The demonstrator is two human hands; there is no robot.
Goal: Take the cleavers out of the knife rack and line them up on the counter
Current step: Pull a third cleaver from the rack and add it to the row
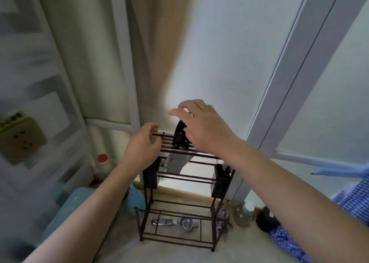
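Observation:
A dark brown wire knife rack [185, 240] stands on the beige counter [163, 252] against the wall. One cleaver stands in its top slots, black handle [179, 136] up and steel blade [176, 164] hanging below the bars. My left hand [142, 146] pinches the rack's top left bar end between thumb and fingers. My right hand [201, 125] hovers just above and behind the cleaver handle, fingers curled and apart, not closed around it. The view is blurred by motion.
A metal lemon squeezer [177, 222] lies on the rack's bottom shelf. Black holders hang on both rack sides. A red-capped bottle [102, 163] and blue plastic [137, 199] stand to the left, a small glass jar [244, 214] and blue checked cloth [351, 207] to the right.

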